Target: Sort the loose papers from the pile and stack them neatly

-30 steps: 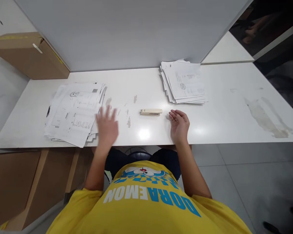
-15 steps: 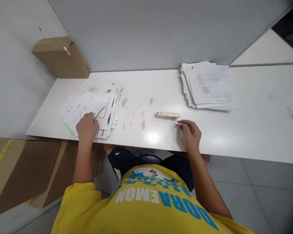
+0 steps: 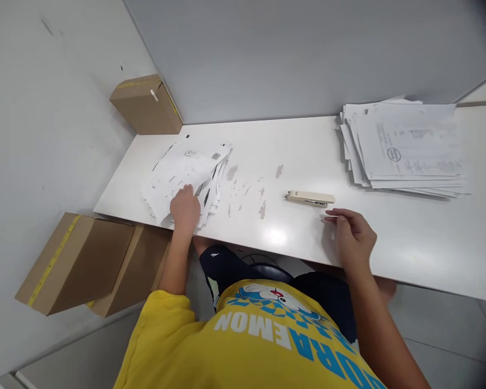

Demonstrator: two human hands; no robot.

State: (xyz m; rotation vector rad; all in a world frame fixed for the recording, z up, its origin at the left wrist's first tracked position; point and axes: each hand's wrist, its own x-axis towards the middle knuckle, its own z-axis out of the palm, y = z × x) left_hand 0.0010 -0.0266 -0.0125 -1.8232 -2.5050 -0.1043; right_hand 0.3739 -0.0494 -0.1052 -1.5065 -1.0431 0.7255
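Cardboard boxes (image 3: 81, 259) below, cream stapler (image 3: 310, 198) between paper stacks (image 3: 405, 146).

The left hand (image 3: 185, 207), a second ago lifted and blurred beside the loose paper stack (image 3: 186, 173) at nine o'clock on the desk (image 3: 291, 162), now presses its near edge, fingers curled onto the sheets.

Pretty bright, even overhead light, with a glare spot on the glossy white counter (image 3: 276, 236) near its front edge. Shadows are soft, edges bend wide-angle style, and the top right corner goes dark.
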